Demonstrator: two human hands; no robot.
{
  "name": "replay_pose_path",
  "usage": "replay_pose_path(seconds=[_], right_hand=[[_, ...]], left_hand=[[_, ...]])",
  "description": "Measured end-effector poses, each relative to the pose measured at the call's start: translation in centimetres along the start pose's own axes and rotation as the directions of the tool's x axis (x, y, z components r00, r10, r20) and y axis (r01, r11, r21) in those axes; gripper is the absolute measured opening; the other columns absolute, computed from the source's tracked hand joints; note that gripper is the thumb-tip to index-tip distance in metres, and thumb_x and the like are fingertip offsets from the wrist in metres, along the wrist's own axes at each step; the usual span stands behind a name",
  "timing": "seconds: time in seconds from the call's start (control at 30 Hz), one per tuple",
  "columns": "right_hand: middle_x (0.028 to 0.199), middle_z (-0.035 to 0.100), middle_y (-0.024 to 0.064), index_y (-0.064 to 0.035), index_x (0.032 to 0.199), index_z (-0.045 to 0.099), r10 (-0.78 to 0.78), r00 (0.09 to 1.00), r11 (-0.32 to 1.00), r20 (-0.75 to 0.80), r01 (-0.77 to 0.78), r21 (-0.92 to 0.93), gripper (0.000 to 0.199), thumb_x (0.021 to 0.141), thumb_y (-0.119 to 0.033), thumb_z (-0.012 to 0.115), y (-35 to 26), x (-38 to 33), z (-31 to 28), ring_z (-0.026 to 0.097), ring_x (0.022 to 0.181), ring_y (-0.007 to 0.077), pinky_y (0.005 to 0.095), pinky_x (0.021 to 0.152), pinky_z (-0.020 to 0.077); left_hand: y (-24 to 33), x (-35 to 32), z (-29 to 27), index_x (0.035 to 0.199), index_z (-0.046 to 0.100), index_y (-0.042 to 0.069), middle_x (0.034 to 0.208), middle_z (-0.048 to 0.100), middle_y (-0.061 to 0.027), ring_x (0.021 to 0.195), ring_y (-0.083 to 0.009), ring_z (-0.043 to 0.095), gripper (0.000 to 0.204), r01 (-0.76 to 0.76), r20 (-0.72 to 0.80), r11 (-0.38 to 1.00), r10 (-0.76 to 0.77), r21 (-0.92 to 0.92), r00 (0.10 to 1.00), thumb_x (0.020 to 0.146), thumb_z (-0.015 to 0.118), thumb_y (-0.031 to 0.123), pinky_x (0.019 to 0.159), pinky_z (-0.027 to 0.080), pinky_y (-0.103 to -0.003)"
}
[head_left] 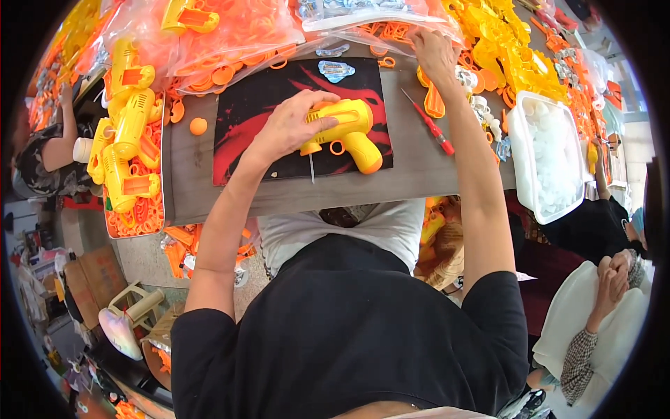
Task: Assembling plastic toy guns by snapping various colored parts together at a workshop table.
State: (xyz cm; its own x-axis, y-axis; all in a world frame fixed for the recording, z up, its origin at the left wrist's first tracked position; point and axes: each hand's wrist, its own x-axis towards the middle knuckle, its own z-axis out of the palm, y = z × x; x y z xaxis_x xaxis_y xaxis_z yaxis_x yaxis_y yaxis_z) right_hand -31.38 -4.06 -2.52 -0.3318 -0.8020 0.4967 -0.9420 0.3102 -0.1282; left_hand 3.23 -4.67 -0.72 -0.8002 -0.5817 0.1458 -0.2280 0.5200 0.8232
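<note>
My left hand [296,124] is wrapped over the rear of a yellow toy gun [349,119], which lies on a black and red mat [244,112]. The gun's grip points toward me, an orange ring-shaped trigger [337,147] beside it. A thin metal rod [312,169] sticks out below a small yellow knob near my thumb. Farther right, my right hand [436,59] reaches to the back edge of the table, at a clear plastic bag of orange parts [391,31]. Its fingertips are partly hidden among these pieces, so its hold is unclear.
A red-handled screwdriver [436,133] lies right of the mat, an orange ball [198,126] left of it. Yellow gun bodies [132,122] crowd an orange-filled tray at left. A white tub [520,140] holds translucent parts at right. Blue stickers [336,70] lie on the mat. Other people work nearby.
</note>
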Motion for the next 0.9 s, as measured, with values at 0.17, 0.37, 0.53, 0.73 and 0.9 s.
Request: replay_pose_path(seconds=[0.17, 0.37, 0.53, 0.73, 0.9], right_hand=[[0.118, 0.063, 0.0097, -0.0183, 0.112, 0.066, 0.075, 0.990, 0.997, 0.115, -0.076, 0.000, 0.030, 0.087, -0.034, 0.062, -0.2, 0.3, 0.9, 0.056, 0.115, 0.0337, 0.0583, 0.099, 0.0352], [0.095, 0.068, 0.0095, -0.0086, 0.103, 0.069, -0.148, 0.968, 0.838, 0.204, 0.013, 0.545, 0.026, 0.086, -0.028, 0.069, -7.5, -3.8, -2.1, 0.066, 0.091, 0.0247, 0.0390, 0.081, 0.0490], [0.088, 0.070, 0.0118, -0.0041, 0.097, 0.070, -0.133, 0.990, 0.924, 0.037, 0.110, 0.366, 0.037, 0.080, -0.037, 0.074, -11.8, -4.6, 1.6, 0.067, 0.083, 0.0258, 0.0353, 0.075, 0.0501], [0.083, 0.071, 0.0074, -0.0090, 0.087, 0.071, -0.068, 0.943, 0.855, 0.325, -0.113, 0.506, 0.034, 0.074, -0.039, 0.079, -10.7, -3.1, 3.5, 0.067, 0.087, 0.0253, 0.0494, 0.084, 0.0450], [0.080, 0.071, 0.0054, -0.0100, 0.092, 0.074, -0.110, 0.920, 0.755, 0.377, -0.169, 0.633, 0.028, 0.078, -0.034, 0.076, -9.1, -2.8, 1.4, 0.068, 0.081, 0.0203, 0.0345, 0.075, 0.0492]], left_hand=[[0.4, -0.3, -0.7, 0.124, 0.061, 0.003, 0.115, 0.064, -0.0128, 0.108, -0.0240, 0.061, 0.043, 0.063, 0.011, 0.998, -0.063, 0.002, 0.998, 0.089, 0.070, 0.025, 0.096, 0.046, -0.033], [0.2, -1.0, -1.2, 0.125, 0.061, 0.003, 0.115, 0.064, -0.0121, 0.108, -0.0222, 0.061, 0.042, 0.057, 0.002, 0.998, -0.058, 0.035, 0.998, 0.089, 0.069, 0.023, 0.096, 0.046, -0.033], [0.4, -1.3, -1.7, 0.125, 0.061, 0.003, 0.116, 0.064, -0.0114, 0.107, -0.0217, 0.061, 0.042, 0.093, 0.019, 0.995, -0.094, 0.019, 0.995, 0.090, 0.069, 0.024, 0.096, 0.046, -0.032], [-0.3, -2.5, -1.9, 0.125, 0.060, 0.003, 0.115, 0.063, -0.0108, 0.108, -0.0210, 0.061, 0.044, 0.077, -0.016, 0.995, -0.076, 0.055, 0.997, 0.090, 0.070, 0.026, 0.096, 0.046, -0.032], [0.0, 0.4, -2.5, 0.121, 0.064, 0.004, 0.115, 0.064, -0.0119, 0.106, -0.0210, 0.063, 0.044, -0.019, -0.193, 0.991, 0.044, 0.129, 0.980, 0.086, 0.073, 0.030, 0.092, 0.049, -0.033]])
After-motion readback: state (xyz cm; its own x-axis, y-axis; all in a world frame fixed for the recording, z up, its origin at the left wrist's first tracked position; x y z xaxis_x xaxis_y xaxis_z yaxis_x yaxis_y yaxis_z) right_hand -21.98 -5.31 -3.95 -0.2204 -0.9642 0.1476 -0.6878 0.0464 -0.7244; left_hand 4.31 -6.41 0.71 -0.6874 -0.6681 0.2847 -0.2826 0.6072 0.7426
